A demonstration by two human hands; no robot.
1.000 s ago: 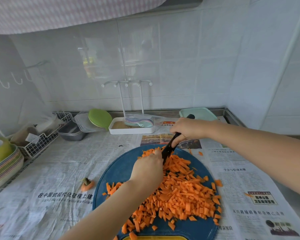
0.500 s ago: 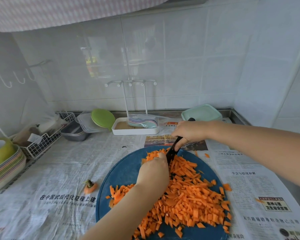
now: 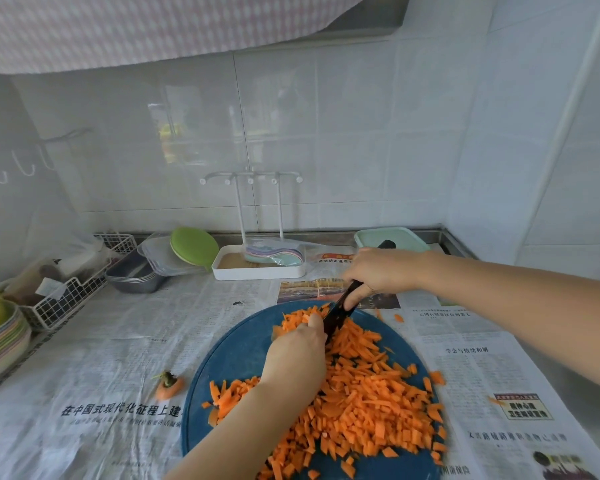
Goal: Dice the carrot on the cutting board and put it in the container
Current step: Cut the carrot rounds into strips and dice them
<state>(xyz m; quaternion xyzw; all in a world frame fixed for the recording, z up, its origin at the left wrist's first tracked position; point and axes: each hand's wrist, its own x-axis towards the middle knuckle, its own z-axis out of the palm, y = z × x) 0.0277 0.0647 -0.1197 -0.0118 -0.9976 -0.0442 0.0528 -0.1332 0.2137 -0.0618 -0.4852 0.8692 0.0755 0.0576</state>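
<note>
At the far edge of the round blue cutting board [image 3: 236,358], dicing is the step in hand and looks close to done. A broad heap of small orange carrot dice [image 3: 371,403] covers the near and right part of the board, with a few bits spilled onto the printed newspaper [image 3: 118,341] beneath it.

The left hand [image 3: 297,358] lies knuckles up with its fingers bent down over a small bunch of uncut carrot strips [image 3: 297,318], holding them against the board; the fingertips are mostly hidden.

The right hand [image 3: 378,271] is wrapped tight round the handle of a black kitchen knife [image 3: 336,315], whose blade slants down to the board just beside the left fingers.

Next, I judge, come a few short crosswise cuts through that bunch, with the left fingertips kept tucked back from the edge, since blade and fingers are nearly touching.

Nothing has gone into a container yet. A pale green rectangular plastic container [image 3: 388,237] sits behind the right hand, apparently lidded, and it may be the one meant.
</note>
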